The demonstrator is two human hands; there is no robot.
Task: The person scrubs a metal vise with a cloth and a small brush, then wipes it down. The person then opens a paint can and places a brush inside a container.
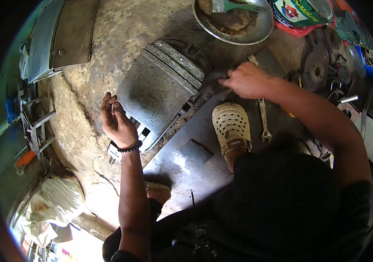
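Observation:
A grey metal machine housing [153, 89] with ribbed bars along its far right side rests on the floor before me. My left hand [119, 124], a dark bead bracelet at its wrist, is raised at the housing's near left corner. Its fingers are half curled with the thumb apart, and nothing shows between them. Beyond the housing's right edge is my right hand [250, 81], its fingers drawn together and slightly blurred. Whatever they pinch is too dark and smeared to make out. An open-ended wrench [263, 120] lies below that hand, beside my shoe.
A metal pan [234, 37] with a green-handled brush [239, 6] stands at the far side, beside a green can [302, 13]. Dark metal parts [317, 65] crowd the right. A metal cabinet [68, 37] stands far left. A small flat plate [196, 152] lies near my white clog [231, 124].

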